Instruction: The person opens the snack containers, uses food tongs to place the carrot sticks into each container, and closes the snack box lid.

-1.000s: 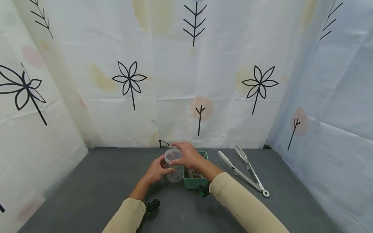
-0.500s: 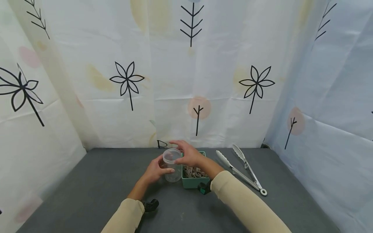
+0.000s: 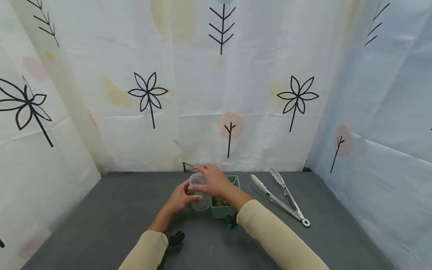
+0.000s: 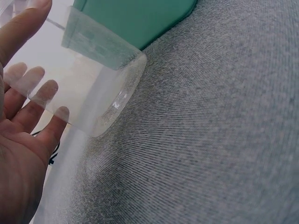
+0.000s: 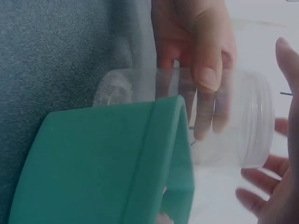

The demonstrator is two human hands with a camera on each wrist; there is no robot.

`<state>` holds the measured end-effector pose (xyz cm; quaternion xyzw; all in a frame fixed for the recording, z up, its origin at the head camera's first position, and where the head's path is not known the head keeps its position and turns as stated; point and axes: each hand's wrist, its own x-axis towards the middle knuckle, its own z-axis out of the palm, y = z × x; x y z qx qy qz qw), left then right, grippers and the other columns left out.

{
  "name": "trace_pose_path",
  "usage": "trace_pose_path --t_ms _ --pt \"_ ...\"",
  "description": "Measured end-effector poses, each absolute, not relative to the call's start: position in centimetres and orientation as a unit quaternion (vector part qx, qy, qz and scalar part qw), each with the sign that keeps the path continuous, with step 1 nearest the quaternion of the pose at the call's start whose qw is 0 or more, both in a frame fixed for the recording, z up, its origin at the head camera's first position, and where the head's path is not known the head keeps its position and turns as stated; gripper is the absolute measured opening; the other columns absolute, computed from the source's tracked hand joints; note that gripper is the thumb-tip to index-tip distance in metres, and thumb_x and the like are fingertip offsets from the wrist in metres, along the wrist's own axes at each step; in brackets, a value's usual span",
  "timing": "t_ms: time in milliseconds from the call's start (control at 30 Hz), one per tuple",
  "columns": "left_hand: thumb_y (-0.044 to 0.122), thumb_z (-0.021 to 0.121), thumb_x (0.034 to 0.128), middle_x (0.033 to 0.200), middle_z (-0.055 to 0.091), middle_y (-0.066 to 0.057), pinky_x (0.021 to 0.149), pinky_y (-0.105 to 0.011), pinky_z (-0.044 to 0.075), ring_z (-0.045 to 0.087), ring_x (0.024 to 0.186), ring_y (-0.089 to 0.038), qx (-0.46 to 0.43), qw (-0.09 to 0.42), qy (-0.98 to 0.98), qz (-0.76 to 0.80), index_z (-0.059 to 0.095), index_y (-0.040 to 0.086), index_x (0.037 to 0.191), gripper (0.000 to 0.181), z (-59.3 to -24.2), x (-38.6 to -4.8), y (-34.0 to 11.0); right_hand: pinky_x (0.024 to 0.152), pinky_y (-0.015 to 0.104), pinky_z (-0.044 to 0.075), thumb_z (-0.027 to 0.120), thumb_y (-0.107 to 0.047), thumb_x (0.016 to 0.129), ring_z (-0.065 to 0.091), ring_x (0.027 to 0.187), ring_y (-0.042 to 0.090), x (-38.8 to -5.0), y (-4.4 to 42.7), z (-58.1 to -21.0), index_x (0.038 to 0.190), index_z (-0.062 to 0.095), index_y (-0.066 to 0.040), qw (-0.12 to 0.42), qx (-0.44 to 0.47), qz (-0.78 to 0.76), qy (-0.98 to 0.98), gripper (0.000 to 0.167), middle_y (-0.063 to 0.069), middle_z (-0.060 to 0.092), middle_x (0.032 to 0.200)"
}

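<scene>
A clear plastic jar (image 3: 200,206) stands upright near the back of the table. My left hand (image 3: 178,197) grips its side, thumb in front and fingers behind, as the left wrist view shows through the clear wall (image 4: 81,88). Over the jar's top is my right hand (image 3: 214,180), its thumb and fingers spread about the ridged translucent top (image 5: 257,123). In the right wrist view the thumb and some fingertips look apart from that top; contact elsewhere is hidden. The top looks like a lid, but I cannot tell for certain.
Right beside the jar sits a green bin (image 3: 221,213) with many small greyish-beige pieces (image 3: 221,202), partly covered by my right forearm. Spread metal tongs (image 3: 287,204) with pale tips lie farther right on the dark grey table (image 3: 135,210). Printed curtains (image 3: 202,142) hang behind and at both sides.
My right hand draws back slightly to the right, then comes leftward over the jar's top and hides more of it. My left hand keeps its grip, and the jar stays in place.
</scene>
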<state>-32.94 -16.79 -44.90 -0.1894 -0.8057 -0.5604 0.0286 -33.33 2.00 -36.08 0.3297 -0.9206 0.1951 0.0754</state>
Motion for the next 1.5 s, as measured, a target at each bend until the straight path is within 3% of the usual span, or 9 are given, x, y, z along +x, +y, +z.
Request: trace_pose_path --t_ms 167,267,567,867,1233,1333,1500 --pt "0.019 0.079 0.0838 0.129 0.059 -0.013 0.086 -0.045 0.051 0.059 0.113 -0.033 -0.193 0.036 -0.814 -0.546 0.05 0.007 0.138 0.063 -44.4 -32.7 -16.6 0.083 0.037 0.042 0.061 -0.071 0.08 0.045 0.097 0.019 -33.1 1.1 -35.8 0.145 0.048 -0.024 0.107 0.281 0.095 -0.949 0.081 0.004 0.052 0.113" --pt "0.016 0.079 0.0837 0.13 0.058 -0.015 0.088 -0.044 0.05 0.058 0.116 -0.032 -0.209 0.038 -0.806 -0.553 0.049 0.004 0.139 0.063 -44.1 -32.4 -16.6 0.082 0.037 0.042 0.064 -0.071 0.078 0.045 0.095 0.019 -33.2 1.0 -35.7 0.14 0.054 -0.024 0.104 0.282 0.086 -0.95 0.077 0.003 0.052 0.109" --pt "0.011 0.078 0.0842 0.135 0.053 -0.023 0.093 -0.049 0.047 0.052 0.123 -0.038 -0.229 0.025 -0.783 -0.578 0.043 -0.004 0.141 0.068 -44.5 -32.6 -16.6 0.092 0.045 0.044 0.076 -0.046 0.082 0.044 0.12 0.026 -33.8 1.7 -35.6 0.14 0.053 -0.018 0.032 0.322 0.209 -0.923 0.068 0.007 0.054 0.13" --pt "0.009 0.078 0.0839 0.132 0.053 -0.025 0.096 -0.053 0.043 0.05 0.123 -0.04 -0.213 0.011 -0.792 -0.572 0.043 -0.008 0.139 0.067 -42.0 -30.7 -16.3 0.087 0.038 0.047 0.079 -0.027 0.084 0.048 0.122 0.024 -34.5 2.5 -35.3 0.147 0.042 -0.017 -0.014 0.358 0.256 -0.898 0.074 0.006 0.051 0.138" --pt "0.008 0.078 0.0831 0.134 0.051 -0.028 0.098 -0.056 0.039 0.047 0.126 -0.043 -0.2 0.019 -0.802 -0.563 0.042 -0.009 0.139 0.069 -42.0 -30.9 -16.3 0.091 0.043 0.045 0.073 -0.007 0.086 0.047 0.124 0.026 -34.5 3.4 -35.2 0.153 0.032 -0.018 -0.036 0.38 0.291 -0.877 0.079 0.01 0.039 0.149" --pt "0.008 0.078 0.0829 0.134 0.052 -0.026 0.097 -0.056 0.04 0.048 0.125 -0.043 -0.197 0.028 -0.804 -0.56 0.042 -0.007 0.14 0.069 -43.1 -31.7 -16.4 0.097 0.045 0.042 0.073 -0.016 0.088 0.042 0.13 0.025 -34.5 3.4 -35.3 0.153 0.031 -0.02 -0.032 0.375 0.289 -0.88 0.078 0.006 0.036 0.152" --pt "0.011 0.078 0.0841 0.136 0.053 -0.022 0.092 -0.048 0.048 0.052 0.123 -0.038 -0.193 0.024 -0.802 -0.564 0.042 0.0 0.143 0.069 -44.8 -32.9 -16.7 0.103 0.05 0.035 0.07 -0.049 0.087 0.034 0.137 0.028 -34.2 2.7 -35.5 0.153 0.032 -0.022 0.01 0.348 0.222 -0.911 0.081 0.004 0.038 0.151"
